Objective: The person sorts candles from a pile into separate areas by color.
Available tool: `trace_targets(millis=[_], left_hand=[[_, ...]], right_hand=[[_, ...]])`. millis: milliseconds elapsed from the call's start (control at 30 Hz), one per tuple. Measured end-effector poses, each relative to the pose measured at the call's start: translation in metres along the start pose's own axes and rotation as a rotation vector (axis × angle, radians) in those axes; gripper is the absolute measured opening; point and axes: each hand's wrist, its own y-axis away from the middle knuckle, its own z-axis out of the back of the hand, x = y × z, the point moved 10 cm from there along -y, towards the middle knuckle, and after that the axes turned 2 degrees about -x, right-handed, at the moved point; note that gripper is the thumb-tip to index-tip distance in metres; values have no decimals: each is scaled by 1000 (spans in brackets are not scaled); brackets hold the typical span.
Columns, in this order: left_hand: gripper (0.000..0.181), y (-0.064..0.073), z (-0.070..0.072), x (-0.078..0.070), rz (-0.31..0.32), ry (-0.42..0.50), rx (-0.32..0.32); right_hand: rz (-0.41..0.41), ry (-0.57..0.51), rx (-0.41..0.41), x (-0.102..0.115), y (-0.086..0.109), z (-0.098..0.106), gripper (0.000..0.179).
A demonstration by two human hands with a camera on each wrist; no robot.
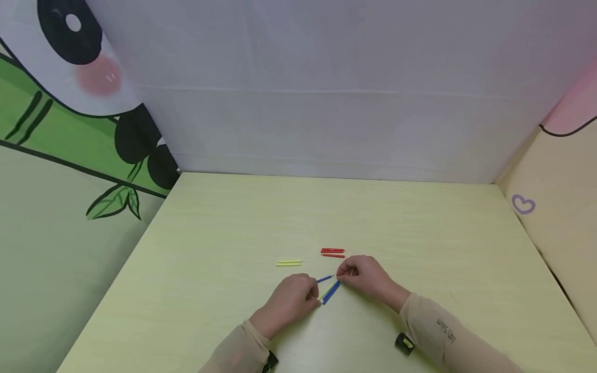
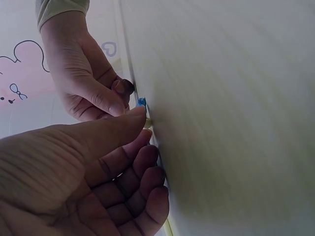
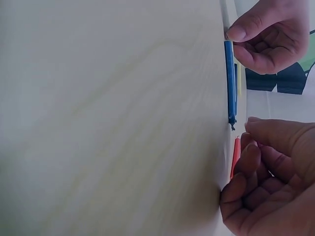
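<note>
In the head view my left hand [image 1: 291,298] has thumb and forefinger at the lower ends of a small bunch of thin candles. Blue candles [image 1: 331,292] lie in it alongside a yellow one [image 1: 325,293]. Another blue candle [image 1: 325,278] points out from beside the left fingers. My right hand [image 1: 366,274] brings thumb and forefinger close together at the bunch's upper end. In the right wrist view a blue candle [image 3: 230,81] runs from the left thumb toward the right fingertips, its wick end just short of them. Whether the right fingers pinch anything is hidden.
Beyond the hands, several red candles [image 1: 332,251] lie side by side, with yellow candles [image 1: 288,263] to their left. All rest on a pale wooden table [image 1: 224,223]. A white panel [image 1: 303,129] rises at its back edge, with printed panels along both sides.
</note>
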Motion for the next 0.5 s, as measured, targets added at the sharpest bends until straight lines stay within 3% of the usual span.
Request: trace_targets(millis=[500], left_hand=[[17, 1, 1, 4, 41, -5, 12]], right_hand=[[38, 20, 28, 1, 2, -1, 5]])
